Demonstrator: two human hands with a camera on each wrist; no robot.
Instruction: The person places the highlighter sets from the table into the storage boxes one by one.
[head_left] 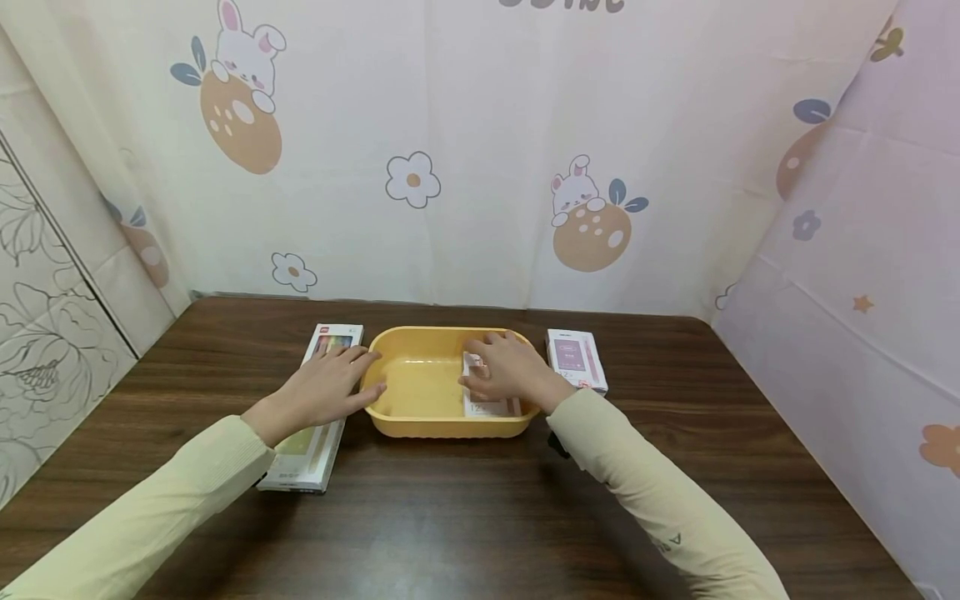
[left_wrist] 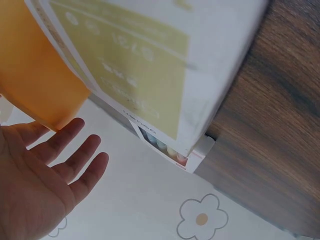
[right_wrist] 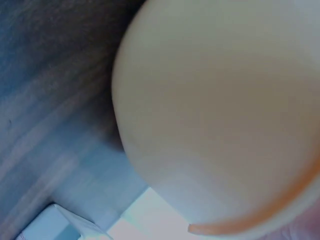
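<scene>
A yellow plastic basket (head_left: 450, 427) stands on the table. My left hand (head_left: 322, 392) lies at its left rim, fingers spread and fairly straight; in the left wrist view the same hand (left_wrist: 45, 170) touches the basket's edge (left_wrist: 55, 95). Inside the right end of the basket lies a white box (head_left: 480, 408) printed with a 12. Over this box is my right hand (head_left: 510, 367), with bent fingers and thumb near its left edge; whether they grip it is hidden. In the right wrist view the basket's outer wall (right_wrist: 215, 115) fills most of the frame.
Left of the basket lie a white box with a yellow-green label (head_left: 315, 467) and, farther back, a box with coloured tips in its window (head_left: 330, 333). A white box with a purple label (head_left: 573, 354) lies right of the basket. Behind the table hangs a printed curtain (head_left: 480, 250).
</scene>
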